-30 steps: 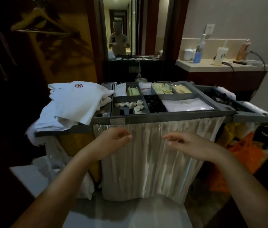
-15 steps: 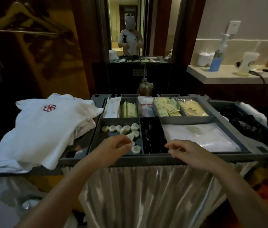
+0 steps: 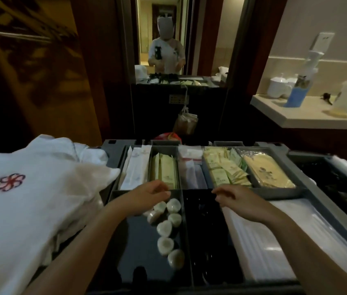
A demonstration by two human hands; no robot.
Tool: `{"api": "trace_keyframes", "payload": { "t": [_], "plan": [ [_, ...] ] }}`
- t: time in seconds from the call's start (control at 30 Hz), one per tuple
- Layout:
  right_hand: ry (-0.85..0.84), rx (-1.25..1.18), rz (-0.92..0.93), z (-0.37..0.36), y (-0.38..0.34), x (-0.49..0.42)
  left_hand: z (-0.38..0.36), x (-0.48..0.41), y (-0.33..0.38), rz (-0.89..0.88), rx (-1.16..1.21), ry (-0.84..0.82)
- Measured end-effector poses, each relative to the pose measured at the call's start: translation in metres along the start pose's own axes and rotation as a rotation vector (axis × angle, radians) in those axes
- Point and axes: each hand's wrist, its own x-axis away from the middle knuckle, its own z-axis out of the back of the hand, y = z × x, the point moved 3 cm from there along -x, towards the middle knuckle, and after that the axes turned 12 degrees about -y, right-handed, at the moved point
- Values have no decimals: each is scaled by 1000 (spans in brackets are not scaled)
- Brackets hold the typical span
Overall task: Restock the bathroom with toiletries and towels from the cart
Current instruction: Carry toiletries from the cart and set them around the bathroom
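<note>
Toiletries (image 3: 225, 171) are lying sorted in the cart's grey tray (image 3: 115, 150), which is showing eight compartments: five along the back and three in front. Seven small round white soaps (image 3: 165, 228) are showing in the front left compartment, strung out in a loose line. The left hand (image 3: 147, 198) is hovering over the far end of that line with its fingers loosely curled, and nothing is showing in them. The right hand (image 3: 236, 199) is hovering just beside it over the dark middle compartment (image 3: 208, 241), its fingers likewise loosely curled and holding nothing. The two hands are staying apart. One stack of clear plastic bags (image 3: 274, 241) is filling the front right compartment. One pile of white towels (image 3: 40, 199), bearing one red flower emblem (image 3: 11, 182), is lying on the cart to the left of the tray, touching its edge. One blue bottle (image 3: 296, 96) is standing on the counter (image 3: 285, 116) beyond.
</note>
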Motion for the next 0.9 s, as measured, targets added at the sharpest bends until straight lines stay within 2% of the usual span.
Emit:
{"api": "trace_keyframes", "payload": {
  "t": [0.3,0.43,0.57,0.77,0.9],
  "plan": [
    [136,-19,-64,25,8,-95,25,-91,-35,13,158,188],
    [81,-34,-114,21,18,-145,19,-120,-51,83,178,171],
    [16,28,-175,14,33,-185,14,-133,-53,118,213,227],
    [32,-49,-193,12,45,-221,15,-134,-67,169,243,362],
    [47,-50,-155,8,54,-235,15,-136,-68,177,233,390]
  ]
}}
